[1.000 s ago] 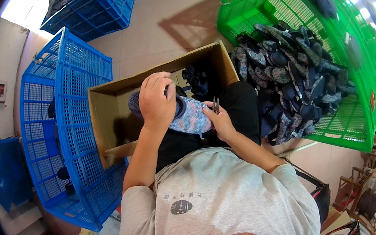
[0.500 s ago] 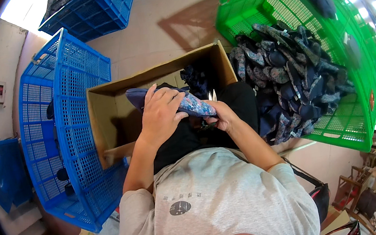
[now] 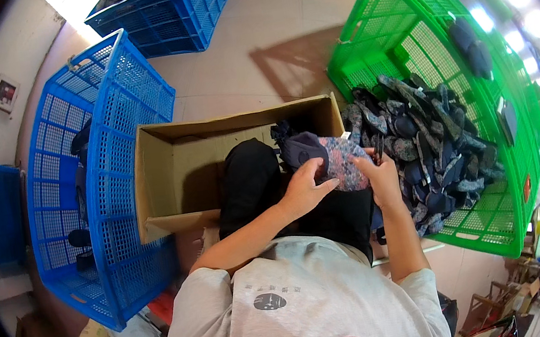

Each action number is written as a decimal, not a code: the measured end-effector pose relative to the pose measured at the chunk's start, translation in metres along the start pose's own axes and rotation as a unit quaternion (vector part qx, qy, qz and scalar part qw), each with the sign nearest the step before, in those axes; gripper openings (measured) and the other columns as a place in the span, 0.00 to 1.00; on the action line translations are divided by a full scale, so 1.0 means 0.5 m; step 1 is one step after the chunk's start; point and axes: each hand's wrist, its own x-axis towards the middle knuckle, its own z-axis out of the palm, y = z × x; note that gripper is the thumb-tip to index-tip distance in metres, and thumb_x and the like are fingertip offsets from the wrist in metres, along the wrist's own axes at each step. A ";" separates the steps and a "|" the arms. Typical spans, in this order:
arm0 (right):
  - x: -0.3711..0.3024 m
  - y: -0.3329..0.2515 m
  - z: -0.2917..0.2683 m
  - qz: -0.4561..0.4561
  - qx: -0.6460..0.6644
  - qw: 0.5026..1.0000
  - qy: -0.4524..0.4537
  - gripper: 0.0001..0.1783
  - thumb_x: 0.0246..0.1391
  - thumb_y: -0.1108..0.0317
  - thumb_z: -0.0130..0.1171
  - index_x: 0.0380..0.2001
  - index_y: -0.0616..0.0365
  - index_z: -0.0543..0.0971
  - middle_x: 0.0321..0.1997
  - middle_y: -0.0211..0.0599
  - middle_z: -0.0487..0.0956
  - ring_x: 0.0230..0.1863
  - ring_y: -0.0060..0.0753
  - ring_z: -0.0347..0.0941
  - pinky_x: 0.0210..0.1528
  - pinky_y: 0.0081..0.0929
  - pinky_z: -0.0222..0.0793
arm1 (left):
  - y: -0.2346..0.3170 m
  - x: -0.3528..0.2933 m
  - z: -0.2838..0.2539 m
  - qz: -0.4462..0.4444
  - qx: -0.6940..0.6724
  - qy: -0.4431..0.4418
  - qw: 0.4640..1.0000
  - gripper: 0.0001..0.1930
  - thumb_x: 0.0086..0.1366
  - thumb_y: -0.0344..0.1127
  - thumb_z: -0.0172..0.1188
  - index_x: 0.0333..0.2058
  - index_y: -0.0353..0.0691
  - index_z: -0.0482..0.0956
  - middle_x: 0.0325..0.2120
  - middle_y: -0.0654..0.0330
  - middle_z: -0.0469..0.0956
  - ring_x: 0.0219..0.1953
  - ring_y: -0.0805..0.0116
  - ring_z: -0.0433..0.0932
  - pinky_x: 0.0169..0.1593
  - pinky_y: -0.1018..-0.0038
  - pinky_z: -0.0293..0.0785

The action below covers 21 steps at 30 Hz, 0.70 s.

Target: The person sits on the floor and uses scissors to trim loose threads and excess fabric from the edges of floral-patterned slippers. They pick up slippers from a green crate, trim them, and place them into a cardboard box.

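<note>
Over my lap is a navy and floral fabric piece (image 3: 344, 166), cap-like in shape, with a small white tag on its upper edge. My left hand (image 3: 309, 187) pinches its navy end and lower edge with thumb and fingers. My right hand (image 3: 380, 172) grips the floral end, its thumb lying on top. Dark scissors (image 3: 379, 146) stick up from my right hand; their blades cannot be made out clearly. Beyond the piece stands an open cardboard box (image 3: 171, 130), with a dark crumpled bundle of cloth in its right part, partly hidden.
A green mesh crate (image 3: 491, 215) on the right holds a heap of similar patterned pieces (image 3: 414, 130). At my left stands a blue mesh crate (image 3: 119, 146) with a few dark pieces inside. Another blue crate (image 3: 171, 22) is farther back, on the tiled floor (image 3: 265, 21).
The fabric piece has moved right and turned, now showing its floral face flatter. My left hand has gone from on top of it to its near edge. The scissors' blades no longer show plainly.
</note>
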 end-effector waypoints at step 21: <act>-0.079 0.051 0.265 -0.116 -0.228 0.927 -0.274 0.17 0.53 0.64 0.65 0.44 0.58 0.79 0.34 0.48 0.82 0.34 0.45 0.81 0.36 0.32 0.74 | -0.020 -0.145 -0.193 -0.258 -0.407 0.234 0.844 0.12 0.61 0.27 0.65 0.40 0.34 0.71 0.33 0.62 0.74 0.35 0.74 0.74 0.40 0.75 0.72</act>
